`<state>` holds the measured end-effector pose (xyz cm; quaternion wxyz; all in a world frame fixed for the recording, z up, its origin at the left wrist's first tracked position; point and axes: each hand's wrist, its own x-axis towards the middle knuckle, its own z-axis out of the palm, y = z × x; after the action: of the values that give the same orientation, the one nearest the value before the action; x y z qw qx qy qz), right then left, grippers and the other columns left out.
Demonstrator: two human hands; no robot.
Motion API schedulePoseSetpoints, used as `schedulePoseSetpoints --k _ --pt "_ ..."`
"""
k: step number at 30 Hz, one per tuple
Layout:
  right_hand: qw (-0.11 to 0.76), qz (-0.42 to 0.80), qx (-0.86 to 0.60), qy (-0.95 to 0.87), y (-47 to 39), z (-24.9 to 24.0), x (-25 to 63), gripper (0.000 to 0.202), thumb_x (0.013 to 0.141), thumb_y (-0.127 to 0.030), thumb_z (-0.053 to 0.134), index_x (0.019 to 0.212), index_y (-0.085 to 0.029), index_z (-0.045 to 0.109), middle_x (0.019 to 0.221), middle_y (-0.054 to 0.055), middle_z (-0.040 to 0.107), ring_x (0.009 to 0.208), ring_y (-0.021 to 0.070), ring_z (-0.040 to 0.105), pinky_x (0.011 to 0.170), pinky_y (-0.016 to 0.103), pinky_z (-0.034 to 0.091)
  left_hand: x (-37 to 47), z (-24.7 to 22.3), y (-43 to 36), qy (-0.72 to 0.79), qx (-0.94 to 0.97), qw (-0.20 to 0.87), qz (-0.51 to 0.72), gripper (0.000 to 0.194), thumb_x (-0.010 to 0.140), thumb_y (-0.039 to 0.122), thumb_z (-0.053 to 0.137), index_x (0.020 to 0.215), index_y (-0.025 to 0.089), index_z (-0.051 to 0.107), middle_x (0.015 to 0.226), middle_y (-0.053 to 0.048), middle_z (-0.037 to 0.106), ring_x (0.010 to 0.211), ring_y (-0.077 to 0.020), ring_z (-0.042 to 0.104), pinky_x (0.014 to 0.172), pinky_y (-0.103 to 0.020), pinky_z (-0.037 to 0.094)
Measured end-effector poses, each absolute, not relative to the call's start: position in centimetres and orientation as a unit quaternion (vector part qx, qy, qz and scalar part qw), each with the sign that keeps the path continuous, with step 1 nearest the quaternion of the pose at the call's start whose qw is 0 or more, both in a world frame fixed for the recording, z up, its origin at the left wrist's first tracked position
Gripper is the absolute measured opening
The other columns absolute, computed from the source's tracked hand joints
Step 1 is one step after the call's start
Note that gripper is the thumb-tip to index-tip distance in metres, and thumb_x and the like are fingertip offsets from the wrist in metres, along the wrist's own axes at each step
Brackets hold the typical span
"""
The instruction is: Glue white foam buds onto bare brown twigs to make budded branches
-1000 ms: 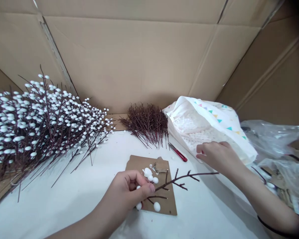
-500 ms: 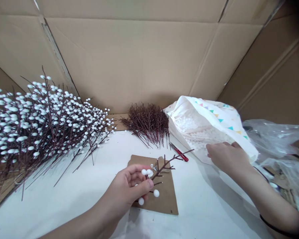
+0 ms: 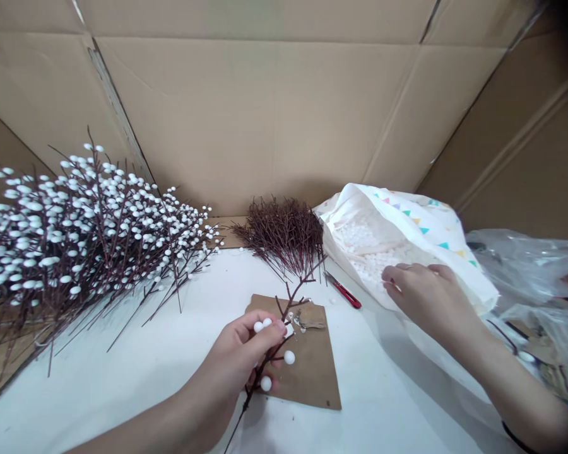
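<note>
My left hand [image 3: 250, 347] pinches a brown twig [image 3: 289, 302] over a piece of brown cardboard [image 3: 307, 372]. Several white balls sit on the lower part of the twig, while its upper branches are bare. My right hand [image 3: 419, 293] is at the mouth of a white bag [image 3: 442, 236] with many small white balls [image 3: 366, 255] inside. Its fingers are curled together, and whatever they may hold is too small to make out. On the cardboard near my left fingertips lies a small folded brown piece [image 3: 312, 316] with whitish smears.
Twigs with white balls [image 3: 99, 221] are heaped at the left. Bare brown twigs [image 3: 286, 233] stand in a bunch at the back centre. A red-handled cutter [image 3: 345, 293] lies beside the bag. Clear plastic bags [image 3: 525, 258] are at the right, with cardboard walls [image 3: 265, 120] behind.
The twig in my left hand has turned more upright, its tip now further left and its lower stem showing. My right hand has shifted slightly left and up at the bag.
</note>
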<state>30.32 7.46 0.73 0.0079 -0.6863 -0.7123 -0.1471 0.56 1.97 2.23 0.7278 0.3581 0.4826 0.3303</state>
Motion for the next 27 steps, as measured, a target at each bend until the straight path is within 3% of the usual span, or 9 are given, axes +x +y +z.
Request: schedulePoseSetpoints --k 3,5,7,9,14,27 --pt "0.131 -0.081 -0.653 -0.741 6.2 1.2 28.0 0.019 0.092 -0.032 0.05 0.09 -0.023 0.067 0.086 0.001 0.073 0.076 0.0176 0.068 0.064 0.026 0.047 0.6 2.2 2.0 0.491 0.352 0.722 0.338 0.024 0.081 0.041 0.065 0.081 0.019 0.057 0.068 0.004 0.051 0.054 -0.0067 0.041 0.049 -0.02 0.032" --pt "0.33 0.003 -0.586 -0.74 4.9 1.1 25.9 0.017 0.09 -0.037 0.056 0.087 -0.023 0.065 0.082 0.001 0.072 0.072 0.0169 0.068 0.059 0.025 0.049 0.7 2.1 2.0 0.5 0.351 0.715 0.341 0.023 0.081 0.041 0.065 0.082 0.019 0.057 0.067 0.005 0.051 0.051 -0.0059 0.04 0.048 -0.02 0.031" --pt "0.449 0.034 -0.51 -0.733 3.4 0.9 23.7 0.008 0.087 -0.031 0.061 0.088 -0.024 0.064 0.083 0.001 0.072 0.073 0.0175 0.068 0.064 0.027 0.052 0.8 1.9 1.9 0.503 0.355 0.705 0.352 0.022 0.082 0.039 0.063 0.078 0.019 0.054 0.065 0.006 0.05 0.049 -0.0057 0.04 0.048 -0.02 0.031" --pt "0.492 0.065 -0.441 -0.747 2.1 0.8 21.9 0.006 0.086 -0.022 0.062 0.092 -0.024 0.064 0.084 0.002 0.072 0.079 0.0185 0.067 0.072 0.031 0.053 1.0 1.6 1.9 0.507 0.36 0.695 0.362 0.023 0.082 0.039 0.063 0.075 0.019 0.052 0.063 0.006 0.049 0.049 -0.0063 0.041 0.047 -0.02 0.032" --pt "0.513 0.116 -0.372 -0.765 0.7 0.7 19.4 0.018 0.084 -0.009 0.062 0.096 -0.023 0.062 0.083 0.001 0.071 0.078 0.0165 0.066 0.074 0.031 0.052 1.4 1.3 1.9 0.514 0.378 0.684 0.353 0.025 0.08 0.041 0.065 0.076 0.019 0.054 0.06 0.006 0.051 0.045 -0.006 0.041 0.046 -0.02 0.034" --pt "0.483 -0.005 -0.348 -0.804 1.1 -0.4 18.8 0.031 0.084 0.001 0.049 0.105 -0.02 0.058 0.082 0.005 0.071 0.076 0.0159 0.067 0.065 0.029 0.052 1.9 1.6 1.9 0.565 0.436 0.614 0.337 0.02 0.078 0.034 0.065 0.07 0.018 0.058 0.054 0.004 0.058 0.04 -0.0055 0.044 0.04 -0.017 0.028"
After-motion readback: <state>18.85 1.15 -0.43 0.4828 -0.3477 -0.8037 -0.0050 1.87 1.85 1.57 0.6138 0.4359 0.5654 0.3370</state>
